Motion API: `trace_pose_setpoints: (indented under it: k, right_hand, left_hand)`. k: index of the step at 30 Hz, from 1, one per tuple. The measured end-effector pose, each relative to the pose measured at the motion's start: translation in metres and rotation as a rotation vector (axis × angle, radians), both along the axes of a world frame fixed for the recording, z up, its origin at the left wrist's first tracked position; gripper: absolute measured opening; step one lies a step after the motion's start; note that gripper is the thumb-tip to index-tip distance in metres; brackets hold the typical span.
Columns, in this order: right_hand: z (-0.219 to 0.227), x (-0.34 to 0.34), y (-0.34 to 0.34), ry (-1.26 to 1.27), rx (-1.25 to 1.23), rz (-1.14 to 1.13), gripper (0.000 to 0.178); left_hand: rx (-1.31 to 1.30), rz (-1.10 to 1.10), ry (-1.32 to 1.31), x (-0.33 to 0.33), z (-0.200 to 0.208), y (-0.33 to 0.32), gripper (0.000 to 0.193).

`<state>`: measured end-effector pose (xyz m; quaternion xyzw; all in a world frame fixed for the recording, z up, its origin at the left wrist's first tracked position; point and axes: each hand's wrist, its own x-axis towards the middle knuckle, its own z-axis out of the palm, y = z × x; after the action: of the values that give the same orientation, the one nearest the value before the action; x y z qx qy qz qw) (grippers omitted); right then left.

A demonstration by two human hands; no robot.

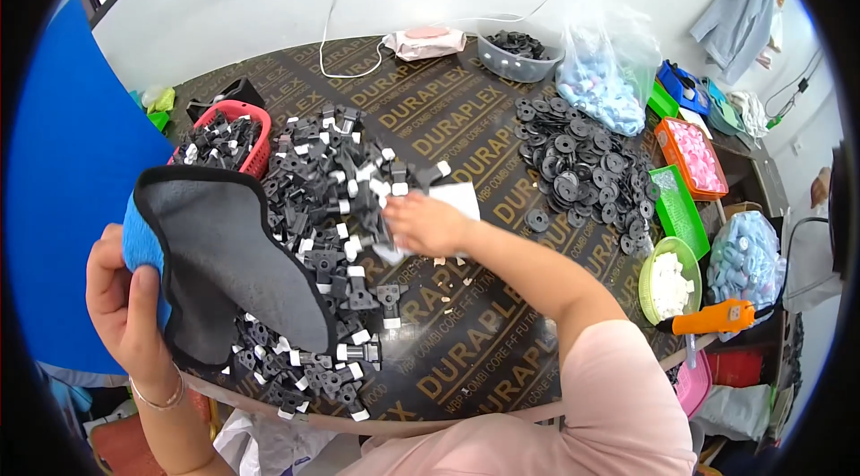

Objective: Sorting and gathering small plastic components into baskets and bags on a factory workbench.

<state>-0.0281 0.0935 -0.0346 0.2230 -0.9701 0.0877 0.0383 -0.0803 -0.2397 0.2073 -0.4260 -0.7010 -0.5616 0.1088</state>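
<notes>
At the near left I saw the left hand (125, 306), a thin bracelet at its wrist, with its fingers clamped on the edge of a blue-backed grey cloth (233, 261). The cloth was held up off the counter (466, 360) and draped over the near-left part of a big heap of black plastic parts with white tips (336, 207). Just beyond the cloth, at the far left, a red basket (235, 131) held more of the same black pieces.

Moving right, the heap spread across the middle of the counter. The right hand (421, 223) rested at the heap's right edge, its fingers curled down among the parts and over a white sheet (457, 200); I could not tell exactly what they pinched. A few pale crumbs lay on the counter just near that hand.

Further right lay a loose spread of black round discs (582, 167), with a clear tub (518, 60) of dark pieces far behind it. At the right edge stood a bag of pale blue caps (605, 82), an orange tray (694, 158) of pink caps, a green bowl (647, 283) of white bits, and an orange-handled tool (712, 317).
</notes>
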Motion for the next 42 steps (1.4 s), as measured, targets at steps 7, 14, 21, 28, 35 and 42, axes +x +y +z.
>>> trace_pose_setpoints:
  k: [7,14,21,28,35,42]
  right_hand:
    - [-0.022,-0.109,0.067,0.029,-0.295,-0.179,0.037]
    - [0.031,-0.073,0.138,-0.497,-1.810,-0.551,0.030]
    - [0.095,0.144,0.017,-0.526,-1.653,-0.558,0.041]
    - [0.006,0.256,-0.138,-0.076,-0.296,-0.176,0.046]
    - [0.054,0.267,-0.029,-0.510,-0.084,-0.753,0.046]
    - [-0.023,0.301,0.096,0.303,-0.256,-1.219,0.036]
  left_hand:
    - [0.015,0.037,-0.082,-0.015,-0.014,0.015,0.007]
    - [0.006,-0.051,-0.089,-0.018,-0.015,0.029,0.008]
    - [0.046,-0.098,-0.138,-0.018,-0.025,0.028,0.008]
    - [0.150,-0.288,-0.332,-0.003,-0.036,0.061,0.008]
    - [0.102,-0.278,-0.252,0.029,-0.038,0.054,0.008]
    - [0.096,-0.307,-0.360,0.042,-0.027,0.034,0.009]
